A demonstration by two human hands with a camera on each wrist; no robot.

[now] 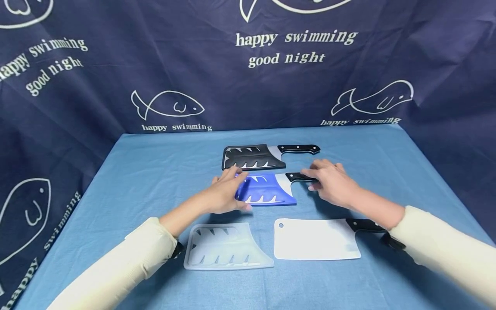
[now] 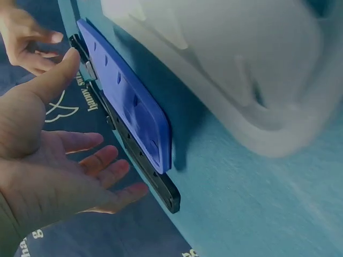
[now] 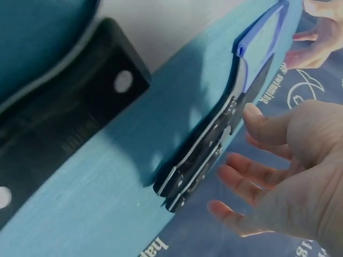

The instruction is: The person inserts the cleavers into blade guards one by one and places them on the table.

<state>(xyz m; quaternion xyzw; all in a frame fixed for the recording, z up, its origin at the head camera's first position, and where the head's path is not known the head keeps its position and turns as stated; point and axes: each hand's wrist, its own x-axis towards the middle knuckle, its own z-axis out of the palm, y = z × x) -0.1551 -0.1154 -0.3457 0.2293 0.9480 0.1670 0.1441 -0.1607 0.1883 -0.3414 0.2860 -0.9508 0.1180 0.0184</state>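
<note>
In the head view, a cleaver in a blue sheath (image 1: 271,189) lies mid-table, its black handle (image 1: 296,177) to the right. My left hand (image 1: 221,193) hovers at the sheath's left end, thumb and fingers spread. Over that cleaver's handle is my right hand (image 1: 334,184), which covers the handle's end. Both wrist views show the left hand (image 2: 51,160) and right hand (image 3: 300,171) with loosely bent fingers, apart from the cleaver and holding nothing. Nearer me, an unsheathed cleaver with a whitish blade (image 1: 315,240) lies right of a translucent white sheath (image 1: 228,247).
Behind the blue sheath, another cleaver in a black sheath (image 1: 248,157) lies with its handle pointing right. Everything rests on a blue tablecloth (image 1: 155,159). A dark blue curtain (image 1: 248,94) with fish drawings and white lettering hangs behind and at the sides.
</note>
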